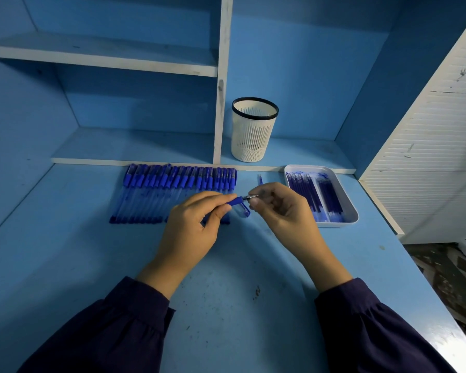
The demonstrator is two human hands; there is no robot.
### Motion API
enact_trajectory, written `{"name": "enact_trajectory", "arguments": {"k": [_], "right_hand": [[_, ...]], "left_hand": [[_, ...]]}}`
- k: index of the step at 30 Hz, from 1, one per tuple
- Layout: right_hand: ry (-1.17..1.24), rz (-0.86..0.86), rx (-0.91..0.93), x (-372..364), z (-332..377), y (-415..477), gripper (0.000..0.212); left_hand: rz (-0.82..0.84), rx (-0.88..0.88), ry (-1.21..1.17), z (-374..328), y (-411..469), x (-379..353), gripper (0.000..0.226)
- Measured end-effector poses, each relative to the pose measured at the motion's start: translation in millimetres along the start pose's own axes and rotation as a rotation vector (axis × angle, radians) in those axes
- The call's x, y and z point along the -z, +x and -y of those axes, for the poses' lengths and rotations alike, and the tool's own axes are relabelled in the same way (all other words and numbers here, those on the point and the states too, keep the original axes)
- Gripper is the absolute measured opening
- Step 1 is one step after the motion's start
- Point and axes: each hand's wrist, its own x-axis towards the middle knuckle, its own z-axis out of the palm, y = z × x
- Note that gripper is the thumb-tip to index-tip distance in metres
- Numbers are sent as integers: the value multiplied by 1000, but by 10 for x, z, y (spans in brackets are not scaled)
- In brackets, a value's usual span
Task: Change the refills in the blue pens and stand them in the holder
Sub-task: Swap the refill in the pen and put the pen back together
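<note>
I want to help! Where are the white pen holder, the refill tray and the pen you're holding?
white pen holder [253,138]: head view, slotted side wall.
refill tray [336,224]: head view, near rim.
pen [236,201]: head view, blue grip section.

Your 1 lifted blue pen points bare tip right; pen row flat left; refills bunched right; holder upright behind.

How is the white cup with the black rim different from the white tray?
The cup is tall and round; the tray is low and rectangular. The cup has slotted walls, the tray solid ones. The tray holds blue refills; no pens show in the cup. Both are white.
</note>
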Motion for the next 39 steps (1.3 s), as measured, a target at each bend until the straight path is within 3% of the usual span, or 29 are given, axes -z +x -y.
{"name": "enact_trajectory", "arguments": {"k": [3,9,16,24,32,39], "right_hand": [[-16,-32,-74,-47,-35,12,18],[-493,-26,69,-106,-220,30,21],[-602,33,155,-139,-278,54,9],[-289,-202,32,34,-119,78,19],[-250,-89,101,23,-94,69,19],[-5,-5,20,6,-81,37,10]], "left_hand": [[-14,61,-8,32,15,17,22],[-18,144,41,88,24,11,22],[-2,173,42,123,36,3,22],[49,161,14,106,13,-6,24],[77,120,-34,75,10,-41,24],[-9,88,-63,101,-8,-52,25]]}}
